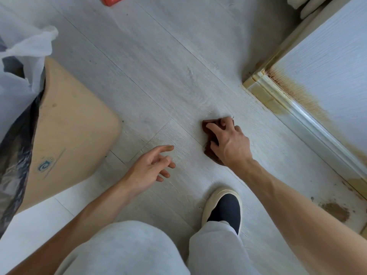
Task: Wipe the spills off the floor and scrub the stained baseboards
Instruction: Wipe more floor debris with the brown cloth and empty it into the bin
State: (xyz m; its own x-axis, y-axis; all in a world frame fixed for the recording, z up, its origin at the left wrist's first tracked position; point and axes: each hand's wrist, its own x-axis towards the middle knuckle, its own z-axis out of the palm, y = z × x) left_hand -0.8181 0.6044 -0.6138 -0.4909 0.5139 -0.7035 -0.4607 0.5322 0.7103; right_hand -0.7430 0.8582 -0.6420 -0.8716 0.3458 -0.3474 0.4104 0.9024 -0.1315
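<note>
My right hand (pixel 228 141) presses a brown-stained cloth (pixel 208 153) flat onto the pale wood-look floor (pixel 158 76), fingers curled over its far edge. My left hand (pixel 153 167) hovers open just above the floor to the left, fingers loosely spread, holding nothing. A white baseboard (pixel 309 120) runs diagonally at the right, with yellow-brown stains on its corner piece (pixel 264 90) and on the wall above. A brown spill (pixel 335 211) lies on the floor by the baseboard at the lower right.
A cardboard box (pixel 65 132) lined with a dark bag stands at the left, white plastic (pixel 21 48) above it. My shoe (pixel 224 209) is planted below the cloth. A red object (pixel 112 0) lies at the top edge.
</note>
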